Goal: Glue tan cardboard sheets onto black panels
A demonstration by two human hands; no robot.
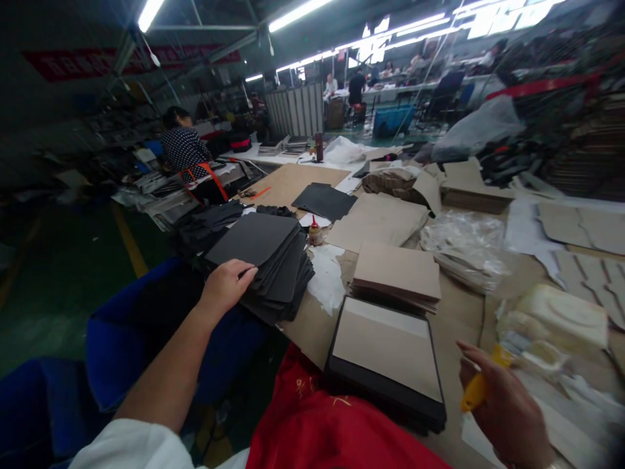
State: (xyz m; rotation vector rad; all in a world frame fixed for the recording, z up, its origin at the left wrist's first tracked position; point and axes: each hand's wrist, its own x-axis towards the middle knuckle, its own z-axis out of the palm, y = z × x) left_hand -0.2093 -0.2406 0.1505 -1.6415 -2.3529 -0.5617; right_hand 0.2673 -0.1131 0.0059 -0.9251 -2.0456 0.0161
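Note:
My left hand (227, 286) is at the near edge of a fanned stack of black sheets (258, 241), its fingers closed on the top sheet's edge. In my right hand (512, 404) is a paintbrush (481, 384) with a yellow handle, its bristles pointing away from me. Straight in front of me lies a pile of black panels (336, 365), with a beige board (385, 348) on the top one and a dark border showing around it. Just behind that pile sits a stack of beige boards (395, 270).
A small glue bottle with a red tip (315, 231) stands beyond the black stack. A pale glue-stained tub (561, 316) is at the right, near crumpled clear plastic (463, 244). Blue bins (117, 332) stand below the table's left edge. A person (188, 150) works farther back.

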